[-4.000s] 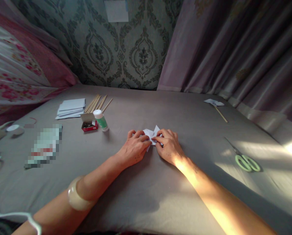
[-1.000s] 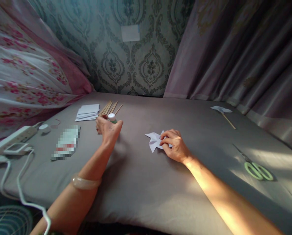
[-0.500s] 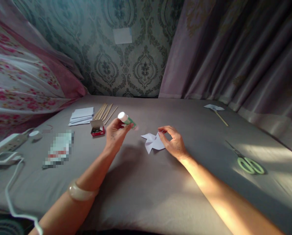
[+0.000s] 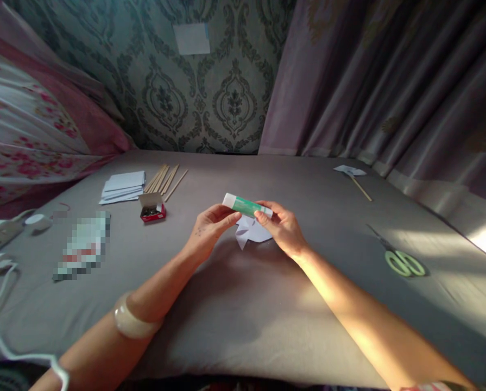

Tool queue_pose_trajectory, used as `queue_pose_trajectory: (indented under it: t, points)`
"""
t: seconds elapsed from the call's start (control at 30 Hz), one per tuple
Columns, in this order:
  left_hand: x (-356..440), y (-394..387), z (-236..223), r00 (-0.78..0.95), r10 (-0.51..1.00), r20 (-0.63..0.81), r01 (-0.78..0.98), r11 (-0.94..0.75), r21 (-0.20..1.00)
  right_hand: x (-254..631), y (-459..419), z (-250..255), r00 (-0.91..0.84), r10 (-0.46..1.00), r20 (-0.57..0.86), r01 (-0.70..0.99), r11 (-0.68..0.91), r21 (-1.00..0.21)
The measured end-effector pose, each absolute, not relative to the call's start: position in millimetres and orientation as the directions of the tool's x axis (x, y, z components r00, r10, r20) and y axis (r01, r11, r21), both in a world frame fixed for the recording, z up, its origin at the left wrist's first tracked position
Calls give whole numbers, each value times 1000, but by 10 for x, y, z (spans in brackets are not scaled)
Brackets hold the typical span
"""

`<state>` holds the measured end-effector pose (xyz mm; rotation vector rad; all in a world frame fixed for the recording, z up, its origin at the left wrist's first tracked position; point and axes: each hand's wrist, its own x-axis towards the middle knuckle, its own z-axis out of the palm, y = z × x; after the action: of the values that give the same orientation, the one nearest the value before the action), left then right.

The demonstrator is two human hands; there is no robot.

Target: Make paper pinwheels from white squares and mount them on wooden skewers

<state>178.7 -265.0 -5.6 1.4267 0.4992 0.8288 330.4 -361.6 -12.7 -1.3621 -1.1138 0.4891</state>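
Observation:
A green and white glue stick (image 4: 246, 206) lies nearly level between my two hands, above the sheet. My left hand (image 4: 212, 225) grips its white end on the left. Around the other end, my right hand (image 4: 281, 225) closes with thumb and fingers. Just below and behind the glue stick, a folded white paper pinwheel (image 4: 254, 232) rests on the grey bed sheet, partly covered by my hands.
Left of my hands lie a stack of white paper (image 4: 122, 187), several wooden sticks (image 4: 163, 179), a small red box (image 4: 153, 212) and a blurred packet (image 4: 86, 241). Scissors (image 4: 403, 262) and a pinwheel on a stick (image 4: 354, 176) lie right. A power strip (image 4: 0, 234) sits far left.
The glue stick has moved right and turned more level. My right hand has let go of the paper pinwheel and taken hold of the glue stick's right end. The view has shifted slightly.

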Motion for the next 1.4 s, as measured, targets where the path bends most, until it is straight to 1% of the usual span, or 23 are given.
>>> queue_pose_trajectory:
  t: [0.03,0.1,0.13,0.17,0.23,0.3,0.37,0.47,0.57,0.67,0.73,0.8,1.07,1.4]
  points:
    - [1782,-2628,-74,636,749,186,-148,-118,982,3366,-3613,-110,492,808,325,278,208,-938]
    - [1772,-2590,-119,649,719,249,-17,-313,950,3502,-3605,-86,595,745,301,213,215,-953]
    - [1769,-2578,-144,675,677,294,46,-436,899,3570,-3601,-78,637,715,288,185,220,-958]
    - [1767,-2572,-169,715,614,335,94,-559,824,3632,-3599,-71,672,688,274,165,221,-961]
    - [1766,-2574,-215,796,469,382,139,-756,640,3725,-3609,-54,710,655,259,162,206,-965]
    - [1765,-2587,-252,858,345,380,141,-870,473,3759,-3635,-28,711,644,282,223,173,-959]
    - [1761,-2598,-279,897,261,356,134,-929,344,3735,-3673,6,679,661,320,329,116,-937]
    - [1749,-2602,-302,925,192,328,118,-965,233,3631,-3723,47,593,710,380,510,35,-860]
    - [1742,-2609,-303,934,173,313,119,-976,184,3519,-3743,57,474,761,443,673,12,-740]
    - [1742,-2627,-283,937,171,304,125,-979,164,3450,-3729,48,336,785,521,820,28,-572]
    - [1742,-2641,-263,941,174,291,130,-978,162,3426,-3708,49,246,786,567,885,56,-461]
    - [1739,-2652,-246,944,177,280,136,-978,160,3411,-3683,61,185,792,582,917,75,-392]
    - [1727,-2672,-231,937,185,297,154,-980,123,3363,-3589,116,131,818,560,949,60,-310]
    - [1713,-2686,-221,939,181,293,157,-982,103,3357,-3516,135,113,840,530,959,48,-280]
